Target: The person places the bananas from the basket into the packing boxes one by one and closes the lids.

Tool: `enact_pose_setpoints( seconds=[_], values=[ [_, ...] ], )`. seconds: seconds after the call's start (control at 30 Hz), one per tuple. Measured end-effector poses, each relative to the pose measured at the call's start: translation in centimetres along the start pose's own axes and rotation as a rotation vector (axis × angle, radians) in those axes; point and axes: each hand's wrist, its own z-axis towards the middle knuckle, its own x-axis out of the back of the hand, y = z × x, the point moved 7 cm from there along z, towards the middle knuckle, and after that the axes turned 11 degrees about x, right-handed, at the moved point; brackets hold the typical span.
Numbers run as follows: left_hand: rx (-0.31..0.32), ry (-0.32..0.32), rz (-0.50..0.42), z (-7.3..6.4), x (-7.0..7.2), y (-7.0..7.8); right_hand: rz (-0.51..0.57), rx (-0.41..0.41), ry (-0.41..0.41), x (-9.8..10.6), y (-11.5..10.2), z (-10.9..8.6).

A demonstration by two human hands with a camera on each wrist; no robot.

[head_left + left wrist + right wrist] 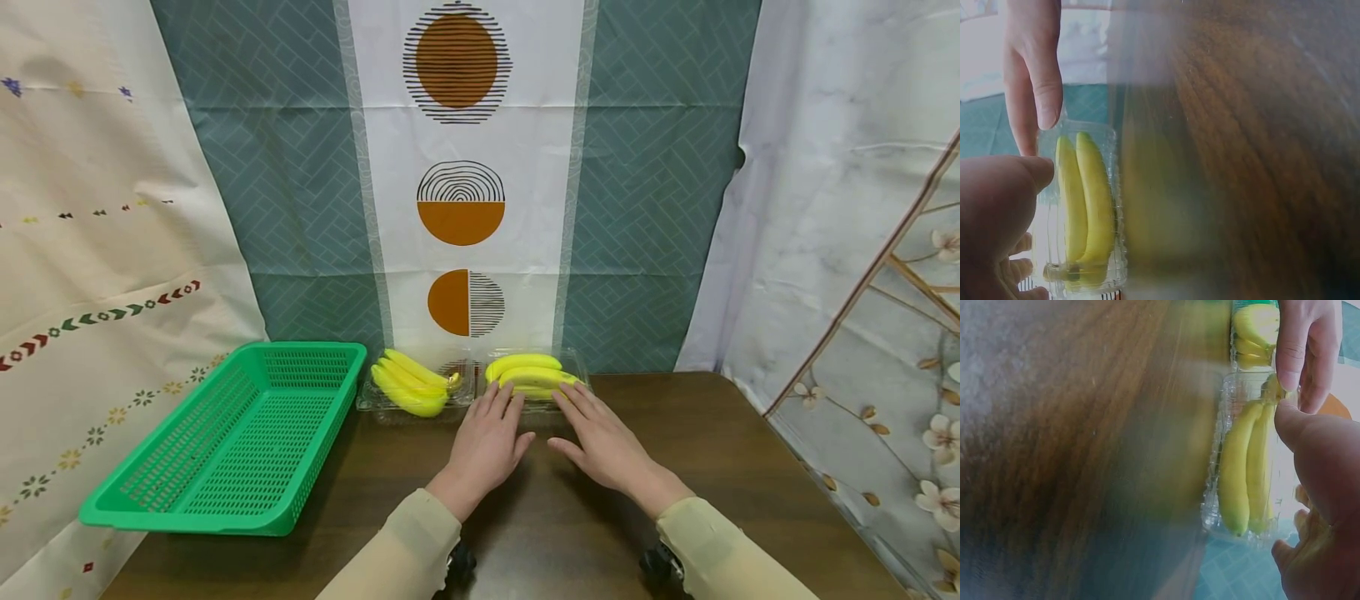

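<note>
A clear plastic box [1211,512] with a bunch of yellow bananas [528,375] in it stands at the back of the table. My left hand [486,440] reaches to its near left side, fingers fairly straight. On the near right side is my right hand [609,440], its fingers extended too. The fingertips of both lie at or over the box's top; whether they press on it cannot be told. In the wrist views the bananas show through the clear wall, lying side by side. A second clear box [367,402] with bananas [408,383] sits just left of it.
A green perforated plastic basket [287,500] stands on the left of the brown wooden table [540,546]. Behind the boxes hangs a patterned curtain [652,208]. A floral cloth [847,350] borders the right side.
</note>
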Motion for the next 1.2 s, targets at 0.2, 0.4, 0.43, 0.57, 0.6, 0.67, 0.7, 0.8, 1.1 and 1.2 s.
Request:
enact_pose_setpoints(
  seconds=[0.2, 0.4, 0.43, 0.57, 0.6, 0.67, 0.7, 0.8, 1.1, 1.2],
  values=[
    [0.005, -0.003, -0.005, 0.23, -0.05, -0.09, -0.004, 0.0, -0.001, -0.01, 0.1, 0.19],
    [0.012, -0.014, -0.002, 0.43, -0.26, -0.14, -0.005, 0.002, 0.009, -0.08, 0.2, 0.33],
    [0.013, -0.015, -0.002, 0.46, -0.3, -0.16, -0.004, 0.002, 0.011, -0.11, 0.22, 0.34],
    [0.013, -0.009, 0.002, 0.55, -0.38, -0.19, -0.003, 0.0, 0.013, -0.18, 0.3, 0.39],
    [0.014, -0.009, 0.005, 0.57, -0.39, -0.2, -0.002, 0.001, 0.014, -0.18, 0.3, 0.41],
    [0.018, -0.011, 0.005, 0.61, -0.37, -0.23, -0.002, 0.002, 0.016, -0.19, 0.3, 0.46],
    [0.019, -0.011, 0.006, 0.62, -0.36, -0.24, -0.002, 0.004, 0.018, -0.19, 0.29, 0.49],
    [0.026, -0.021, 0.003, 0.64, -0.37, -0.3, -0.002, 0.005, 0.018, -0.2, 0.26, 0.56],
    [0.014, 0.008, 0.002, 0.63, -0.45, -0.31, -0.021, 0.001, 0.023, -0.2, 0.28, 0.56],
    [0.016, 0.005, 0.001, 0.68, -0.48, -0.31, -0.025, 0.004, 0.032, -0.21, 0.26, 0.55]
  ],
)
